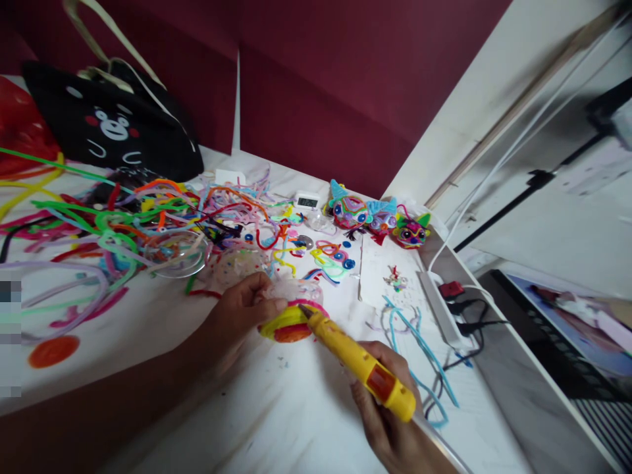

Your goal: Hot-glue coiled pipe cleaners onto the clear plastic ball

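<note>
My left hand (249, 306) pinches a small clear piece (296, 288) trimmed with pipe cleaners, a yellow band (284, 320), a pink line and an orange-red patch (292, 334) among them. In my right hand (388, 408) is a yellow hot glue gun (358, 355), a clear glue stick (442, 444) jutting from its back end. Its dark nozzle (307, 311) is at the yellow band; whether it touches I cannot tell. Just behind my left hand lies a clear speckled plastic piece (234, 266).
A tangle of pipe cleaners (162, 210) spreads over the left, around a clear dish (178, 253). Finished animal heads (349, 209) stand at the back beside a small digital display (307, 200). A power strip (444, 313) lies at right near blue pipe cleaners (419, 349). An orange disc (53, 351) sits at left.
</note>
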`<state>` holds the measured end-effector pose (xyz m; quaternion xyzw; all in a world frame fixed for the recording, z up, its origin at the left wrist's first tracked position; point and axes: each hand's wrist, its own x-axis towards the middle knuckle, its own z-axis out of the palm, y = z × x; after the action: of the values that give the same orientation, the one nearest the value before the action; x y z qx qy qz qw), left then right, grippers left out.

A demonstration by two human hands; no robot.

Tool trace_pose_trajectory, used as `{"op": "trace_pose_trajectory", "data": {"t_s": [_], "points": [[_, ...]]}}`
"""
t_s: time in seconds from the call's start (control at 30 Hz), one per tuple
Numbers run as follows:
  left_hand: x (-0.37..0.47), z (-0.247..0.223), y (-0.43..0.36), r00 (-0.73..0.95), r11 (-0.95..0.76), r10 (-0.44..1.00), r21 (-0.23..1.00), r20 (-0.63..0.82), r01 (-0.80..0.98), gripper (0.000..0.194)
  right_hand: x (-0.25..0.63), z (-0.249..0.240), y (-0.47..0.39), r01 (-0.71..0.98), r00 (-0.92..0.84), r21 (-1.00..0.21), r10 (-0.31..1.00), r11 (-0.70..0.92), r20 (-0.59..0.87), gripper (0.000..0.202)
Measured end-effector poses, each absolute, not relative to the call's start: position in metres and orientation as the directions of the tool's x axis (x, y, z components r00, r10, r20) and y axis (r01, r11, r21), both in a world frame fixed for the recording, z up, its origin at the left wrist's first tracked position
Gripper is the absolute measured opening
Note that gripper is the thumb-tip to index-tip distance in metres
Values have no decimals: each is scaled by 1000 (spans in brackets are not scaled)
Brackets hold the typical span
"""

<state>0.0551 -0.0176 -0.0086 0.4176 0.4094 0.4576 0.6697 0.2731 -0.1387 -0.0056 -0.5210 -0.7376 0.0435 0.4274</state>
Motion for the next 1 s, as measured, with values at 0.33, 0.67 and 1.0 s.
{"op": "trace_pose_trajectory", "data": {"t_s": [0.33,0.67,1.0], "points": [[54,-2,-19,218,237,961,918,-173,-317,42,280,-14,-142,733,-41,-548,831,402,555,20],[57,7,-17,165,245,966,906,-199,-346,43,284,-17,-143,730,-26,-569,847,379,531,25],[54,-2,-17,215,221,964,921,-156,-320,40,287,-23,-146,756,-76,-510,830,409,553,30]]}}
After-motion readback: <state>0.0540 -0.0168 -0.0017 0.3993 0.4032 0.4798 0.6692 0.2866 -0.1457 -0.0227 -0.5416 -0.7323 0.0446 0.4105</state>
